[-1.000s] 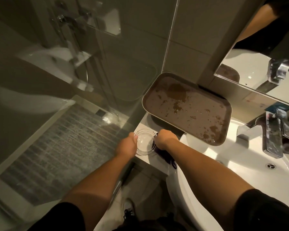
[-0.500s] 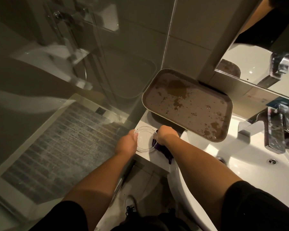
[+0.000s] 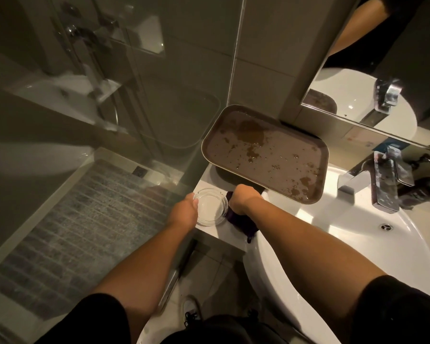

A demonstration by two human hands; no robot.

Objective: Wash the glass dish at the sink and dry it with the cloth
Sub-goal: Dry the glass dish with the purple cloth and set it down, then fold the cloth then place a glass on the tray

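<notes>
The left hand [image 3: 184,213] curls round the near-left rim of the glass dish [image 3: 211,206], its thumb lying over the edge, so it grips the dish rather than lying flat on it. The dish is round, clear and shallow, and it sits upright on the white bench [image 3: 216,232], near the bench's left corner. Whether it is lifted slightly off the surface cannot be told.

Just to the right of the dish, the right hand [image 3: 243,198] is closed into a fist round the dark cloth [image 3: 240,220]. The fingers are tucked out of sight, but the cloth bunches out beneath the fist and trails toward the person, one end hanging over the bench's front edge. The cloth touches or nearly touches the right rim of the dish; the exact contact is hidden by the fist.

Beyond the right hand, a brown tray [image 3: 266,153] with a raised rim stands tilted, its far edge against the tiled wall and its near-right corner over the sink. Its surface is speckled with drops and darker wet patches.

To the right of the right hand lies the white sink [image 3: 358,234], with a chrome tap [image 3: 385,184] at its far side and an overflow hole below it. A mirror [image 3: 372,100] hangs above the tap. To the left of the left hand stands a glass shower screen [image 3: 104,125], with a tiled shower floor [image 3: 67,234] behind it.
</notes>
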